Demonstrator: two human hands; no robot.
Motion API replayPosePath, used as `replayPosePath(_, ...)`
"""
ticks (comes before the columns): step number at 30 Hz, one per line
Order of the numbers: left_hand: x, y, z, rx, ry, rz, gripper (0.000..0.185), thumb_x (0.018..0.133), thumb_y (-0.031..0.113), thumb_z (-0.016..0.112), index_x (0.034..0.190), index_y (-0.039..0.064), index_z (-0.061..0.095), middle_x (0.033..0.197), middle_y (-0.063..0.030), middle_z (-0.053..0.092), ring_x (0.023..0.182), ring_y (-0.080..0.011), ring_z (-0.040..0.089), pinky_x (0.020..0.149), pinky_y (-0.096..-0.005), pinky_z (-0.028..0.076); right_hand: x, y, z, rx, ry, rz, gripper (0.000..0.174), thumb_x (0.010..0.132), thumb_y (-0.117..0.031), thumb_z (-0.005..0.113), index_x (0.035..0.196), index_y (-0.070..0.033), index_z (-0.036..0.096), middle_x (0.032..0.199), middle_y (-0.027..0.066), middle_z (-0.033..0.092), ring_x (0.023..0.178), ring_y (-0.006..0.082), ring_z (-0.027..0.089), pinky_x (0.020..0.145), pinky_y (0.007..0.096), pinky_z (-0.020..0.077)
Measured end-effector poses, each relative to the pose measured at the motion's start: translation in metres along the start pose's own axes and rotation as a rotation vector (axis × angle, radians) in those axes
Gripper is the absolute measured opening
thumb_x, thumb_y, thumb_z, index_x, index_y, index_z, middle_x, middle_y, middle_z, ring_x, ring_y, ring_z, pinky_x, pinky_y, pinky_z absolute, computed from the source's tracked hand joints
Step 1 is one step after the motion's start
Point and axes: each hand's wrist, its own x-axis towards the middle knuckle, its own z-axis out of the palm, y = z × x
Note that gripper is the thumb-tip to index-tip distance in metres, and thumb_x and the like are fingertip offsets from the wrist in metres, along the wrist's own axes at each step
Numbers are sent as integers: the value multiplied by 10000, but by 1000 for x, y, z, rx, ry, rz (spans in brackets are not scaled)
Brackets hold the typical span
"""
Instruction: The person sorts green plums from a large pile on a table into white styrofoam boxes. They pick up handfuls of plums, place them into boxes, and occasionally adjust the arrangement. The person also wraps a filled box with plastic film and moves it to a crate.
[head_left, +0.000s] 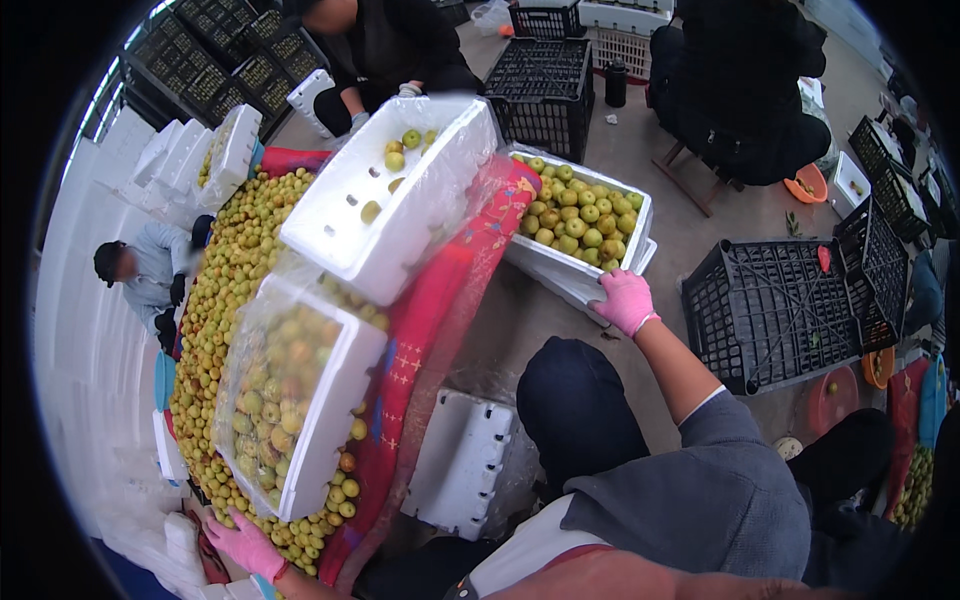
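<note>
My left hand (247, 546), in a pink glove with fingers spread, rests at the near end of a long heap of green-yellow jujube-like fruits (217, 330). Just above it a white foam box (337, 405), filled with such fruit under clear plastic film, lies tilted on the heap. My right hand (627, 298), also pink-gloved, touches the near corner of another foam box (559, 266) full of fruit; whether its fingers grip the rim is not clear. Between them a third foam box (330, 255), lined with plastic, stands tilted with a few fruits inside.
A red patterned quilt (409, 337) edges the heap. Before my knee lies a foam piece (461, 457). Black plastic crates (780, 307) stand at the right, more (540, 90) at the back. One person (139, 274) sits across the heap; others (735, 97) crouch or sit further off.
</note>
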Motion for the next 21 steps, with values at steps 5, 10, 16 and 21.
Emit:
replayPosePath(5,-19,123,-83,-789,-22,400,381,951,113,628,1307,-12,581,1366,-183,551,1138,-284,594,922,-352,488,23,-6,38,29,197,-42,516,742,-372,787,1151,-84,661,1133,102,641,1117,290,595,951,420,479)
replayPosePath(10,-90,252,-94,-1052,-379,852,285,850,45,681,1132,15,654,1229,-164,633,992,-261,648,845,-338,526,68,-13,66,-14,249,-198,366,794,-223,701,1125,-78,647,1099,100,646,1080,266,611,904,385,478)
replayPosePath(16,-160,338,-61,-1178,-826,1020,234,819,22,715,1052,24,686,1134,-137,681,910,-264,677,769,-330,542,109,-24,84,-215,122,-143,101,777,-136,659,851,-139,727,844,62,685,839,247,669,687,382,520)
replayPosePath(21,-192,369,-19,-1251,-1038,1007,226,826,15,707,1051,21,692,1139,-117,679,875,-206,687,735,-298,572,110,-27,67,-206,-76,-134,140,787,-170,668,856,-113,776,834,64,724,826,239,698,672,384,516)
